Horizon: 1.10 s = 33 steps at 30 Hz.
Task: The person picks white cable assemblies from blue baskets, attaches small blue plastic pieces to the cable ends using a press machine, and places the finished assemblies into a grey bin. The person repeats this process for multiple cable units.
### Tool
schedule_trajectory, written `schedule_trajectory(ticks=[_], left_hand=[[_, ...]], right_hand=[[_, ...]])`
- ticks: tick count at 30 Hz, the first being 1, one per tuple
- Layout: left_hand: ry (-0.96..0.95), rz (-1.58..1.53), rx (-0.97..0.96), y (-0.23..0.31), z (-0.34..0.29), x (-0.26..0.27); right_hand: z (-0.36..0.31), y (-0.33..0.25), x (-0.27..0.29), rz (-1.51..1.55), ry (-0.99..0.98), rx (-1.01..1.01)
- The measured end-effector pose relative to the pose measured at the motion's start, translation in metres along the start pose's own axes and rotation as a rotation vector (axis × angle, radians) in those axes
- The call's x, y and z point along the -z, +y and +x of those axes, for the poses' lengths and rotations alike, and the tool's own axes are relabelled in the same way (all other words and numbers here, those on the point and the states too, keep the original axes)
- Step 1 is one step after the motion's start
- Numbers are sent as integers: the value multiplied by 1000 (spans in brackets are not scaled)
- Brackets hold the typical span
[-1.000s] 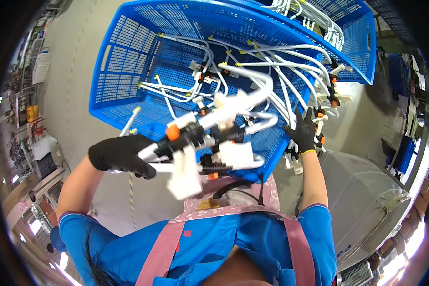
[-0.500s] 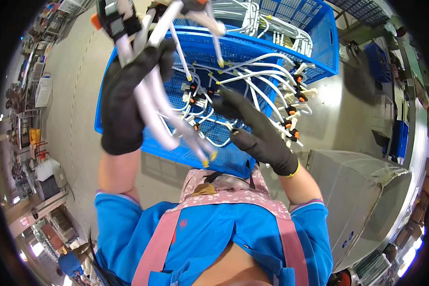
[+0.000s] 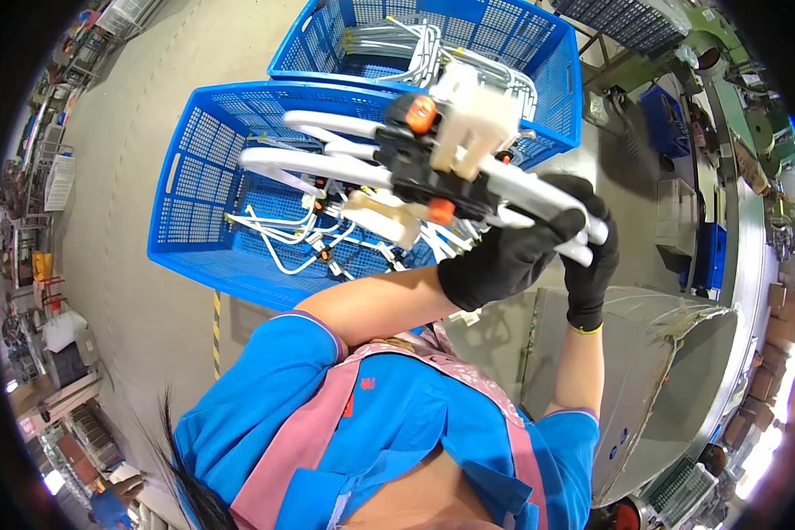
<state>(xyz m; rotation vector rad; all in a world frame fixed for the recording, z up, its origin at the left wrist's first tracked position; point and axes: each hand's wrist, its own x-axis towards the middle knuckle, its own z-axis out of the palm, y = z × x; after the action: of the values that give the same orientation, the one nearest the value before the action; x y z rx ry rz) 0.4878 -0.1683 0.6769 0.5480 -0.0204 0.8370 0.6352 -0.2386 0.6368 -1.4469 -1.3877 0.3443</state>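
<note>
A bundle of white tubes with black connectors, orange clips and cream plastic pieces [image 3: 433, 172] is held up close in front of me, slightly blurred. My left hand [image 3: 503, 269], in a black glove, reaches across to the right with its fingers closed around the tubes. At the tube ends on the right, my right hand [image 3: 592, 252], also black-gloved, closes on them; part of its grip is hidden behind the left fingers. Beneath the bundle stands a blue plastic crate [image 3: 190, 168] with more such white tube assemblies [image 3: 283, 234] lying in it.
Behind it is a second blue crate [image 3: 552, 75] holding stacked bent white tubes [image 3: 503, 79]. A large grey box [image 3: 583, 353] with a ragged edge stands at my right. Machines and a long bench line the far right. Shelving runs along the left, with another person [image 3: 110, 508] at lower left.
My left hand has swung from the left across to the right, bringing the tube bundle along. My right hand has moved right and onto the tube ends. The view has shifted over the crates.
</note>
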Motion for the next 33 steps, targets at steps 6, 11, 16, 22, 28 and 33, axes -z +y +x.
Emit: schedule_trajectory(ticks=[6, 11, 16, 22, 28, 33], left_hand=[[15, 35, 254, -66, 6, 20], [-27, 158, 265, -108, 32, 25], [-107, 522, 352, -151, 52, 52], [-82, 332, 360, -185, 54, 76], [-27, -23, 384, -149, 63, 73], [-23, 59, 307, -121, 86, 65]], right_hand=[[-54, 57, 26, 41, 75, -151], [-55, 84, 61, 84, 57, -364], [-39, 126, 86, -149, -49, -285], [-33, 157, 97, -106, -257, -292], [-3, 129, 83, -42, -319, -450], [43, 115, 90, -99, -418, -417]])
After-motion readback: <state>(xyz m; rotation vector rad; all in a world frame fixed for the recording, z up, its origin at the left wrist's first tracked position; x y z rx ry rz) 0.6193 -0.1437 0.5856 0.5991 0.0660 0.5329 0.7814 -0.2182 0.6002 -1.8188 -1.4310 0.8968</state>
